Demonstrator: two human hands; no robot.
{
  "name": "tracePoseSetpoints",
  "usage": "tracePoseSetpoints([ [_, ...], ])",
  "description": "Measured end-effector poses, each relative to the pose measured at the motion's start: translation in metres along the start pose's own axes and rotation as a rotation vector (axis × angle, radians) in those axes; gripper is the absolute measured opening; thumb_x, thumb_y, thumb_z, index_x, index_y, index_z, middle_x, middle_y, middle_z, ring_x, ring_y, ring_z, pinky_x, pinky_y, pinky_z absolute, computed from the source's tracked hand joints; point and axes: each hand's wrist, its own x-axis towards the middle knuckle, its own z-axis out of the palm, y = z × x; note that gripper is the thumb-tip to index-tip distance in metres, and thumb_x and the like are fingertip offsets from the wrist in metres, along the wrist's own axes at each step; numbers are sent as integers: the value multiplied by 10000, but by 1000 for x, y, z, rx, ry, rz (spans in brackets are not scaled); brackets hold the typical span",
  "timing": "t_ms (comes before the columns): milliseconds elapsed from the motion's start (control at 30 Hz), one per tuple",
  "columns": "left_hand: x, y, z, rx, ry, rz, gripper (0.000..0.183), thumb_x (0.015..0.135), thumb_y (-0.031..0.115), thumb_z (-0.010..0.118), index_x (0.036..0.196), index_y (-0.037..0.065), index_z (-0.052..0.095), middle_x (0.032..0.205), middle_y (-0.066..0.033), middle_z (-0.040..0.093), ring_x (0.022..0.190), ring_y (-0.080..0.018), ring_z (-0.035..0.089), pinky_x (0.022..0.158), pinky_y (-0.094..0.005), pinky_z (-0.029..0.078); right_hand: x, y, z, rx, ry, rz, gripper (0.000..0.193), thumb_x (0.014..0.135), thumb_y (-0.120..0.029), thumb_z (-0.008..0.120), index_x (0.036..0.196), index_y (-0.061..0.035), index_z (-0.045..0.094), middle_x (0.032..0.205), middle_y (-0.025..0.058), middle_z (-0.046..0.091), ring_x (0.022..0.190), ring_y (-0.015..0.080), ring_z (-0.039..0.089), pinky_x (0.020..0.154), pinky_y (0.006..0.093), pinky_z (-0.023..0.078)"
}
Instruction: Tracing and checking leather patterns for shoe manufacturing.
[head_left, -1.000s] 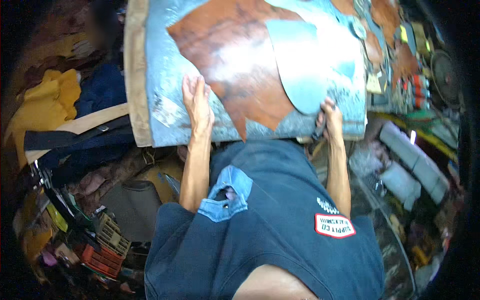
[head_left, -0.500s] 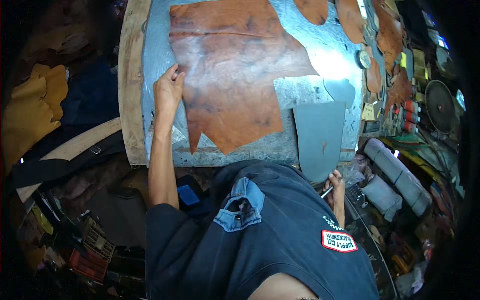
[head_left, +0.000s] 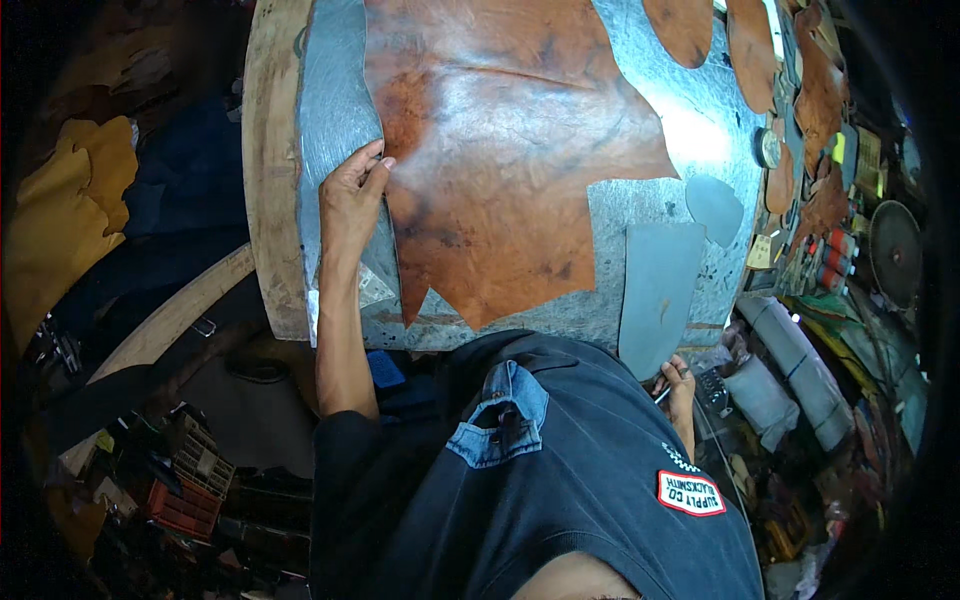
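Pinching the left edge of a brown, irregular leather sheet [head_left: 500, 190] on the grey-topped table [head_left: 615, 265], left fingers [head_left: 378, 179] nearly closed.
Probably light, floppy, best gripped by edges; right fingers [head_left: 678, 372] curl round a slim pale rod [head_left: 662, 396].

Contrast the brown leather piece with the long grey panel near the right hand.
Colour: the brown leather piece is darkly mottled; the grey panel is mostly plain.
Size: the brown leather piece is much larger than the grey panel.
Outline: the brown leather piece has pointed corners; the grey panel's lower end curves.
Both look thin and sheet-like.
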Motion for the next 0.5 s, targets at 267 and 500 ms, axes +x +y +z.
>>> tracePoseSetpoints([
  [267,0,-7,-3,15,-12,3,307,900,130,664,1156,-38,647,913,-66,697,793,-93,598,738,-243,484,0,-3,4,38,5,14,89,912,-90,590,975,-31,612,718,4,566,503,108,526,472,249,459],
  [500,0,-2,6,49,3,24,307,897,132,674,1149,-41,649,938,-77,696,824,-104,610,767,-246,487,-1,0,0,22,36,0,167,891,-131,621,1015,-19,606,629,14,554,485,105,513,464,239,440],
])
